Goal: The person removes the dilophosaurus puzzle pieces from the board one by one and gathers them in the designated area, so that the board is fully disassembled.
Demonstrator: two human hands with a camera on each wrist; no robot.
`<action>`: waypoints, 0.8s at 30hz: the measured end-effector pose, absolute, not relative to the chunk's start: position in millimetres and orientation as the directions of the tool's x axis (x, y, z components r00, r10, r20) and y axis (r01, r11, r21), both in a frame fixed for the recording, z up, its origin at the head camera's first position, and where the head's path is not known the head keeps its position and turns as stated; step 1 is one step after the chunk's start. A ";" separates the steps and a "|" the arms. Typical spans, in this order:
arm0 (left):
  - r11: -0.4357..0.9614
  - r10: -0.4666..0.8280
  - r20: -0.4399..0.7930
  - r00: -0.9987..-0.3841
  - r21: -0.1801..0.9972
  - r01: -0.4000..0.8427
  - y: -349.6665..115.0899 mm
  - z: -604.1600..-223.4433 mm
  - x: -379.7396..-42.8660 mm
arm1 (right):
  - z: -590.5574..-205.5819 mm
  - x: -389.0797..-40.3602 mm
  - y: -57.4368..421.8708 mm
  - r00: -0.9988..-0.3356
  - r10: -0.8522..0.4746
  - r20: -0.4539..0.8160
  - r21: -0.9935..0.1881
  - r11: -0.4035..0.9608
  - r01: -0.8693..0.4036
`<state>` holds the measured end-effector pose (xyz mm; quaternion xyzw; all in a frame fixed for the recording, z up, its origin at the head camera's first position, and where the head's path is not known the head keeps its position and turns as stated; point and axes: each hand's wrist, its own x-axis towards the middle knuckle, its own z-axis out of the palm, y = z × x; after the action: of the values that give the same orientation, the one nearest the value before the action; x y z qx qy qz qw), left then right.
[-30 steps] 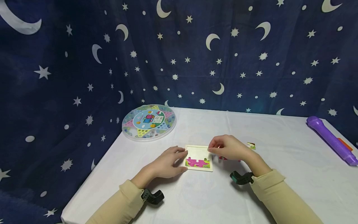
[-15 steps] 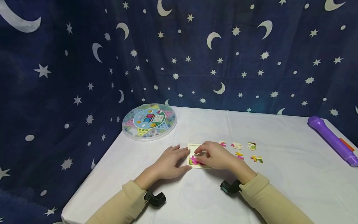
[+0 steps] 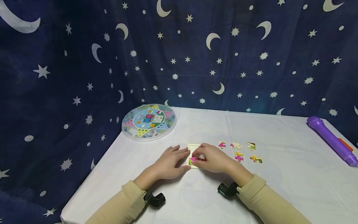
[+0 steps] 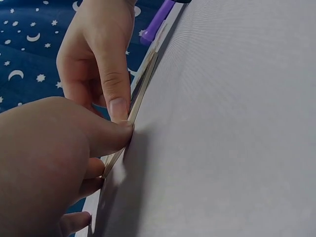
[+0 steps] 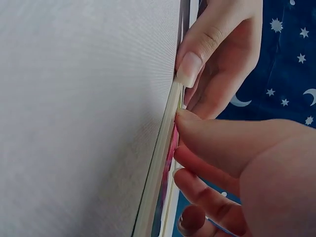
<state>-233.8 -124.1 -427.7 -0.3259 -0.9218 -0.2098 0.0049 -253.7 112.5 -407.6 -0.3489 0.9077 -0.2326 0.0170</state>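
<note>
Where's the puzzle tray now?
In the head view, the puzzle tray lies just right of centre, touching the left hand, partly hidden by the right hand.

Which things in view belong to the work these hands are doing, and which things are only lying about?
Seem part of the work:
puzzle tray
pink puzzle pieces inside it
loose puzzle pieces beside it

Probably only lying about:
round game box
purple tube
orange thing, unclear

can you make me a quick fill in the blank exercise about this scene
1. The right hand is over the puzzle frame, where the main colour on the pieces is ____.
2. Loose puzzle pieces lie on the table, on the person's ____ side of the frame.
3. The long tube is ____.
4. The curtain shows stars, dots and crescent ____.

Missing words: pink; right; purple; moons.
</note>
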 end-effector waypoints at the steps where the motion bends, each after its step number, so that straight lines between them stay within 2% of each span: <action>1: 0.699 0.599 0.146 -0.788 0.386 0.602 -124.4 -427.8 -233.6 | -407.9 -253.9 112.4 -0.755 -0.643 0.133 -0.436 0.646 -0.627; 24: 0.701 0.601 0.161 -0.783 0.364 0.613 -124.1 -429.5 -234.6 | -410.0 -256.8 109.8 -0.778 -0.617 0.117 -0.494 0.643 -0.585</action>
<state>-234.6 -124.1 -429.5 -0.3293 -0.9221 -0.2027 0.0151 -256.8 109.8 -410.0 -0.3316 0.9059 -0.2616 0.0309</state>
